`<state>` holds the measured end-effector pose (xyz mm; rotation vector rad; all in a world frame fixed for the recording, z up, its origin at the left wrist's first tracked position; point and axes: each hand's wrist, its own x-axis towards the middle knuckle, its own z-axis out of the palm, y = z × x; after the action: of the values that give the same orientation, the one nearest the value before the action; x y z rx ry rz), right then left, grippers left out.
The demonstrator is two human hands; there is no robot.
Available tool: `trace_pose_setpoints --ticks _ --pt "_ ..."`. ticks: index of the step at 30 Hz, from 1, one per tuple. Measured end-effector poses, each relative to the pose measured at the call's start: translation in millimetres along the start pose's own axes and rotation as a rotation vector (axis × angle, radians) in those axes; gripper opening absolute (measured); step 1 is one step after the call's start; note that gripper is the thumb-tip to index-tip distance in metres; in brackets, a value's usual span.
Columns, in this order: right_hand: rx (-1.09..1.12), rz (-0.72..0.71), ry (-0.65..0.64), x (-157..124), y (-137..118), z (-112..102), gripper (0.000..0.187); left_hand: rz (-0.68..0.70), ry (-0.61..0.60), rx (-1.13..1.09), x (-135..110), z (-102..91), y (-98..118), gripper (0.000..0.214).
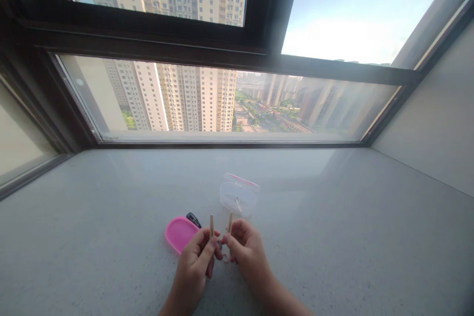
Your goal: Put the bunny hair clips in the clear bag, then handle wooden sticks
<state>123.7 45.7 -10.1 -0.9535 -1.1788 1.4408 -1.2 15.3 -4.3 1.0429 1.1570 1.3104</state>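
A small tan wooden stick [212,225] stands upright between the thumb and fingers of my left hand [196,259]. My right hand [250,252] pinches a second tan wooden stick [230,222], tilted slightly. The two sticks are a little apart, and the fingertips of both hands come close together. Between the hands shows a small grey thing [219,244], too small to name. Just below it is a pale ring-like thing [225,257], partly hidden by my fingers.
Left of my left hand lies a pink oval tray [179,234], with a black clip-like object [193,219] at its edge. Beyond my hands is a clear plastic container [240,193] with a small metallic piece [237,202]. A window stands behind the pale speckled sill [333,217].
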Motion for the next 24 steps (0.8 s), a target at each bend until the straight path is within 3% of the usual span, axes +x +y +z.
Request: trace_pose_setpoints --ticks 24 --pt "0.039 -0.004 0.026 -0.3 -4.7 1.7 0.02 0.012 0.01 0.02 2.7 -4.0 -7.2 0.032"
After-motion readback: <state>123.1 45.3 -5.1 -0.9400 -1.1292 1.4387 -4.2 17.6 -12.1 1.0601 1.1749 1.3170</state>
